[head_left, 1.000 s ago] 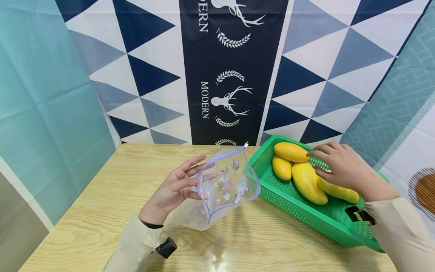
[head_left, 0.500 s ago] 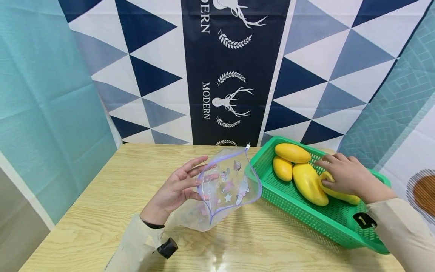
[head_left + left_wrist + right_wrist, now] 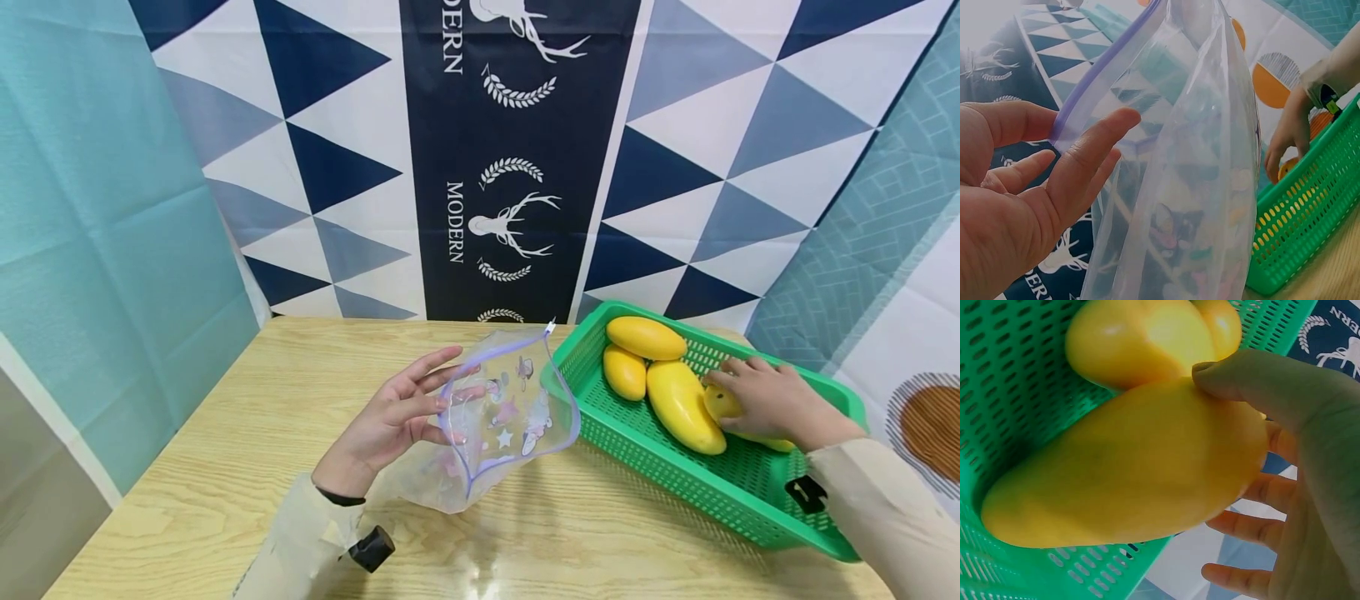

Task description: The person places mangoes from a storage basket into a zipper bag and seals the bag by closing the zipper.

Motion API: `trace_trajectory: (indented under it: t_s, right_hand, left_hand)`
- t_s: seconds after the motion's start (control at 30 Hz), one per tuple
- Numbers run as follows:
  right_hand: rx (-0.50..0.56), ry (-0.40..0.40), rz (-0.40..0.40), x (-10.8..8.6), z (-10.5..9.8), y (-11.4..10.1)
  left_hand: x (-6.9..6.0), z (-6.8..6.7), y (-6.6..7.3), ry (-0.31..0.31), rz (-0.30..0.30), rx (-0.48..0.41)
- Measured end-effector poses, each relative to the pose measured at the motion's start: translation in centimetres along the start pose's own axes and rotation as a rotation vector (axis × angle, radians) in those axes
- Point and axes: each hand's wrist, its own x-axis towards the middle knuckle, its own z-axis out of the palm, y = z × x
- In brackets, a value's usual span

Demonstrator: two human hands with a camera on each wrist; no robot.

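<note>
My left hand (image 3: 393, 417) holds up a clear zip bag (image 3: 517, 408) by its purple-edged mouth, fingers on both sides of the rim. The bag's mouth gapes, with a white slider at its top corner and cartoon prints on its wall. In the left wrist view the bag (image 3: 1191, 187) hangs beside the hand (image 3: 1035, 181). My right hand (image 3: 780, 400) grips the end of a yellow mango (image 3: 1129, 469) in the green basket. Its thumb lies on top of the mango and its fingers go round the far side, partly hidden.
The green perforated basket (image 3: 675, 479) stands on the right of the wooden table (image 3: 247, 467). Several more mangoes lie in it, among them a long mango (image 3: 678, 408) beside the gripped one. A patterned cloth (image 3: 337, 167) hangs behind the table.
My right hand has come down onto the rightmost mango, taken hold of its end and tipped it slightly. The left hand and the bag have hardly moved.
</note>
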Motion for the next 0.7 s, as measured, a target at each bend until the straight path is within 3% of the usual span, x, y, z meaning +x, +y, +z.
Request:
trace_trajectory:
  t_s: [0.37,0.7]
  right_hand:
    - [-0.040,-0.014,-0.030,-0.1,1.2,0.3]
    - [0.006,-0.008,-0.031,-0.1,0.0,0.5]
  left_hand:
    - [0.0,0.1,-0.2,-0.009,-0.005,-0.016]
    - [0.0,0.2,-0.5,-0.002,-0.011,-0.015]
